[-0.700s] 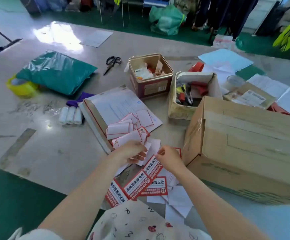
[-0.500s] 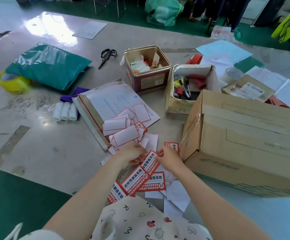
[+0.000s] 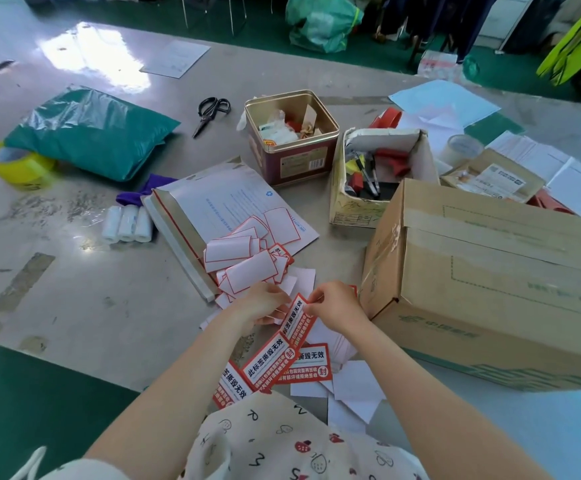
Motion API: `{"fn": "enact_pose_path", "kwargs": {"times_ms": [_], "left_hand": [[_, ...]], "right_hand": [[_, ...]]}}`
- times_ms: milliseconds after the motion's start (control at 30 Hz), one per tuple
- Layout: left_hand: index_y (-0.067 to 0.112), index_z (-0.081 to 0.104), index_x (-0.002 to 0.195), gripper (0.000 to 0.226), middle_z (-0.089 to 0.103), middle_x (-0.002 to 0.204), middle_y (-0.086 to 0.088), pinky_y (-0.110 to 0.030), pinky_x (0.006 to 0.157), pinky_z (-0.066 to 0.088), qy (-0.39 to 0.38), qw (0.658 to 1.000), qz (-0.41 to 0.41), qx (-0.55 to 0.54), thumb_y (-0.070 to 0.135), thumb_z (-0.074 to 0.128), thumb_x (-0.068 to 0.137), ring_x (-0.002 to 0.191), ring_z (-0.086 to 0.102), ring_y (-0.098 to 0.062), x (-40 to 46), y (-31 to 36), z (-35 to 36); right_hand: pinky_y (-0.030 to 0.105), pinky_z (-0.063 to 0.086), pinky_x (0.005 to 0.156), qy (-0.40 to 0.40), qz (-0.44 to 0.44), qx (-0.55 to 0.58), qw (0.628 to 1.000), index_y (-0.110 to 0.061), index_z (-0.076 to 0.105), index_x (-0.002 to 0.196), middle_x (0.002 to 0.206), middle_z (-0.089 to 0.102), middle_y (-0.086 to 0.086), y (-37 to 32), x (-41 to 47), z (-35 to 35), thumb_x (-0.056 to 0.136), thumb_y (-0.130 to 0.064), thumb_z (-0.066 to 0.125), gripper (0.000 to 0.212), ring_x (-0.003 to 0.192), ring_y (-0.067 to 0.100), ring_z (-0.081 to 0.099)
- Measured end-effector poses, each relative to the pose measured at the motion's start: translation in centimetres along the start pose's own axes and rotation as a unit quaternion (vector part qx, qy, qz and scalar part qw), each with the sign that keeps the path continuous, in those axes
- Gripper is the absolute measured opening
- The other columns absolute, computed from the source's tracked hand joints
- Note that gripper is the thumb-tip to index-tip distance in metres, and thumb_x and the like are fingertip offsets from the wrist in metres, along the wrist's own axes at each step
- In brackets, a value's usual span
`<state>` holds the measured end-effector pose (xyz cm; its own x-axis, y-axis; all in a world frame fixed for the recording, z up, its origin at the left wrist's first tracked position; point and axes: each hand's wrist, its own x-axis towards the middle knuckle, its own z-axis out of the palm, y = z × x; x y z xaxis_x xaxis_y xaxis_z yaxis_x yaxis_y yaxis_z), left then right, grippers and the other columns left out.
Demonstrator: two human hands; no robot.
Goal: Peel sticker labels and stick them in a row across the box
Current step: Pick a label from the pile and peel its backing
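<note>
Left hand (image 3: 257, 304) and right hand (image 3: 334, 306) both pinch the top of the label strip (image 3: 283, 341); risk: a peeled label may curl and self-adhere before reaching the box (image 3: 489, 271)

The grey desk (image 3: 74, 306) (scuffed, glossy) carries a large cardboard box (image 3: 489, 282) at right, a red tin (image 3: 292, 157), scissors (image 3: 211, 114), a green mailer bag (image 3: 88, 133), yellow tape (image 3: 17, 166), an envelope (image 3: 226, 206) strewn with peeled backings (image 3: 244, 258), and red sticker labels (image 3: 282, 351) nearest.
</note>
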<state>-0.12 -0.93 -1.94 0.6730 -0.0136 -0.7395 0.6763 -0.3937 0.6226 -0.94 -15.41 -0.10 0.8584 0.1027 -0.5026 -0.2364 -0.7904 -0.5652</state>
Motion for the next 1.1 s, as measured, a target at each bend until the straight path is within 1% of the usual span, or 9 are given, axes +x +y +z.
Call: {"fn": "enact_pose_path", "kwargs": {"times_ms": [100, 233, 433, 567, 800, 867, 967, 1000, 1100], "left_hand": [[0.009, 0.059, 0.112, 0.025, 0.066, 0.096, -0.005, -0.021, 0.067, 0.049, 0.005, 1.000, 0.004, 0.017, 0.021, 0.054, 0.091, 0.083, 0.062, -0.014, 0.3, 0.0, -0.3], [0.010, 0.059, 0.113, 0.025, 0.065, 0.094, -0.002, -0.028, 0.085, 0.052, 0.005, 0.999, 0.020, 0.032, 0.023, 0.053, 0.092, 0.089, 0.062, -0.015, 0.4, -0.1, -0.5], [0.011, 0.058, 0.114, 0.030, 0.065, 0.100, -0.003, -0.030, 0.088, 0.051, -0.005, 0.999, 0.046, 0.017, 0.032, 0.048, 0.096, 0.095, 0.062, -0.018, 0.3, -0.3, -0.8], [0.019, 0.063, 0.105, 0.020, 0.068, 0.099, 0.001, -0.031, 0.093, 0.049, -0.037, 0.997, 0.051, 0.038, 0.032, 0.055, 0.092, 0.097, 0.063, -0.015, 0.3, -0.9, -1.8], [0.021, 0.068, 0.100, 0.016, 0.071, 0.105, -0.001, -0.035, 0.094, 0.051, -0.077, 0.996, 0.013, 0.032, 0.026, 0.065, 0.085, 0.101, 0.065, -0.019, 0.5, -1.6, -2.6], [0.022, 0.068, 0.095, 0.012, 0.071, 0.102, -0.001, -0.030, 0.089, 0.053, -0.065, 0.996, 0.007, 0.062, 0.028, 0.065, 0.085, 0.096, 0.065, -0.017, 0.5, -1.7, -2.4], [0.017, 0.069, 0.093, 0.015, 0.070, 0.089, -0.002, -0.020, 0.067, 0.048, -0.045, 0.988, 0.022, 0.148, 0.028, 0.064, 0.086, 0.073, 0.059, -0.011, 0.8, -2.1, -2.0], [0.014, 0.069, 0.094, 0.017, 0.070, 0.088, -0.003, -0.020, 0.066, 0.047, -0.036, 0.983, 0.027, 0.181, 0.028, 0.063, 0.087, 0.069, 0.057, -0.011, 1.0, -2.3, -1.8], [0.010, 0.067, 0.097, 0.021, 0.070, 0.098, -0.006, -0.025, 0.078, 0.051, 0.006, 0.963, 0.037, 0.267, 0.027, 0.065, 0.085, 0.077, 0.062, -0.014, 1.8, -2.5, -1.1]], "right_hand": [[0.037, 0.057, 0.080, 0.016, -0.008, -0.013, 1.000, -0.004, 0.069, 0.092, 0.094, 0.071, 0.008, -0.4, -0.1, -0.3, 0.089, -0.022, 0.062, 0.020, 0.078, 0.015, 0.065], [0.036, 0.058, 0.076, 0.033, -0.019, -0.010, 0.999, -0.004, 0.070, 0.089, 0.095, 0.071, 0.007, -0.6, -0.1, -0.9, 0.089, -0.022, 0.062, 0.019, 0.081, 0.016, 0.067], [0.039, 0.056, 0.080, 0.051, -0.024, -0.001, 0.998, -0.011, 0.069, 0.092, 0.098, 0.070, 0.005, -0.9, 0.3, -1.6, 0.090, -0.023, 0.060, 0.015, 0.090, 0.018, 0.066], [0.045, 0.053, 0.084, 0.060, -0.021, -0.003, 0.998, -0.012, 0.065, 0.092, 0.097, 0.069, 0.004, -0.8, 0.5, -1.9, 0.092, -0.024, 0.056, 0.015, 0.091, 0.020, 0.063], [0.038, 0.053, 0.081, 0.068, -0.001, -0.027, 0.997, -0.011, 0.059, 0.095, 0.101, 0.064, 0.006, -0.9, 0.9, -1.5, 0.096, -0.023, 0.047, 0.017, 0.093, 0.021, 0.061], [0.033, 0.053, 0.076, 0.070, -0.004, -0.031, 0.997, -0.011, 0.057, 0.095, 0.098, 0.061, 0.005, -1.0, 0.9, -1.4, 0.097, -0.022, 0.046, 0.016, 0.091, 0.019, 0.060], [0.032, 0.055, 0.073, 0.079, -0.002, -0.019, 0.997, -0.011, 0.054, 0.095, 0.096, 0.061, 0.004, -1.1, 0.9, -1.3, 0.098, -0.025, 0.043, 0.018, 0.086, 0.017, 0.061], [0.034, 0.056, 0.075, 0.081, -0.002, -0.015, 0.997, -0.011, 0.054, 0.095, 0.096, 0.062, 0.005, -1.1, 0.9, -1.3, 0.098, -0.025, 0.043, 0.018, 0.087, 0.017, 0.062], [0.035, 0.058, 0.076, 0.075, -0.002, -0.006, 0.997, -0.013, 0.055, 0.095, 0.094, 0.064, 0.005, -1.4, 0.8, -1.5, 0.097, -0.024, 0.046, 0.015, 0.084, 0.017, 0.066]]}}
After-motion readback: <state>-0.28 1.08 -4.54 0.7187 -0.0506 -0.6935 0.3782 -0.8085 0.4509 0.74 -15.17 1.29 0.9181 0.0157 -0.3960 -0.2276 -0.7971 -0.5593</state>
